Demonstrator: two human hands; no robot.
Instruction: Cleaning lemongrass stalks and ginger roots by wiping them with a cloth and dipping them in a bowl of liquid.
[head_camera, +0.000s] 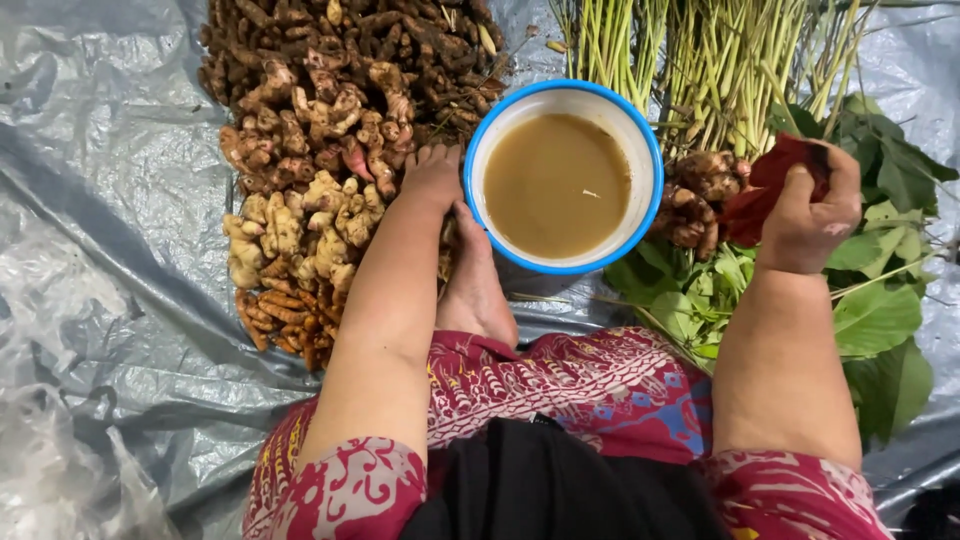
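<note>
Right hand (808, 215) clenched on dark red leaves (775, 185) | left hand (432, 175) fingers hidden, grip unclear, among knobbly roots (300, 215) | blue-rimmed bowl (650, 150) between.

A bowl (563, 175) sits between roots (310, 170) left and leaves (880, 310) right.

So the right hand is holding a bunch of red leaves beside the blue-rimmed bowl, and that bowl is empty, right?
Not quite: the blue-rimmed bowl is not empty. The head view shows it filled with a murky brown liquid. The rest holds: the right hand has its grip closed on the red leaves, to the side of the bowl, above the green leaves.
</note>
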